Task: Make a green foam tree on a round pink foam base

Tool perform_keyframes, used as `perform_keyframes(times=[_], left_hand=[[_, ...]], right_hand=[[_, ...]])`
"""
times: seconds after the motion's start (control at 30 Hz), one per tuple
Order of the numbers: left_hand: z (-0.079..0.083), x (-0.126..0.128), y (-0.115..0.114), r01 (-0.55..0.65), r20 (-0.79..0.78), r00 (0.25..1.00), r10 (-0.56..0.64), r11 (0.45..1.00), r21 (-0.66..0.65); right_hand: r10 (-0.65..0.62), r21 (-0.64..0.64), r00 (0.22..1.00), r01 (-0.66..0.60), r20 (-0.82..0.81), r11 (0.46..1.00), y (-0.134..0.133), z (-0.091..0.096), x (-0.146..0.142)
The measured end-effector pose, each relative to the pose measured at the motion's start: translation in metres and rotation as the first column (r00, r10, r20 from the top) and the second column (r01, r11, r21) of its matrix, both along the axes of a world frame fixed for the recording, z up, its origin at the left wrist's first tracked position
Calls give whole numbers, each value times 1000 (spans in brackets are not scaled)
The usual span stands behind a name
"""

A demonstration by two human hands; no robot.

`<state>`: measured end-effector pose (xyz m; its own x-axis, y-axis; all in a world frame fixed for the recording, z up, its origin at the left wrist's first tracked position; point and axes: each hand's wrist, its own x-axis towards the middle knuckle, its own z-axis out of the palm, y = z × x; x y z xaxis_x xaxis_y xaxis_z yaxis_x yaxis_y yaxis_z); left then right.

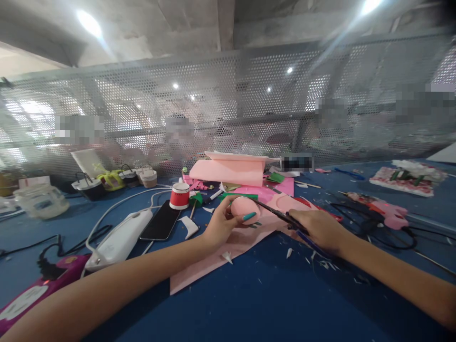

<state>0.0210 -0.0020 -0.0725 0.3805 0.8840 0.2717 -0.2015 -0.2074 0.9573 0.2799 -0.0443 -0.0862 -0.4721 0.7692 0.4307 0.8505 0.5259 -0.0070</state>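
Note:
My left hand [223,223] is closed round a small round pink foam piece [242,208], held just above a large pink foam sheet [228,247] on the blue table [263,299]. My right hand [318,229] grips black scissors [281,216]; their blades point left and touch the pink piece. A blue pen-like handle [310,243] shows under the right hand. White and pink scraps lie about both hands.
A black phone [161,221], a white power bank [119,240] with cables and a red-and-white cup [179,195] lie to the left. Folded pink sheets [230,171] sit behind. Small baskets [110,180] stand at back left, pink craft pieces [386,211] at right. A perforated metal screen [228,114] bounds the table.

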Motion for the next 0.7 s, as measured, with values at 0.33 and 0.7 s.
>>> perform_keyframes(times=[0.33, 0.7], left_hand=[[1, -1, 3, -59, -91, 994, 64, 997, 49], [-3, -2, 5, -68, -92, 993, 75, 994, 80]], right_hand=[[-103, 88, 995, 104, -17, 991, 2, 1, 1], [-51, 109, 999, 50, 0, 993, 3, 1, 2]])
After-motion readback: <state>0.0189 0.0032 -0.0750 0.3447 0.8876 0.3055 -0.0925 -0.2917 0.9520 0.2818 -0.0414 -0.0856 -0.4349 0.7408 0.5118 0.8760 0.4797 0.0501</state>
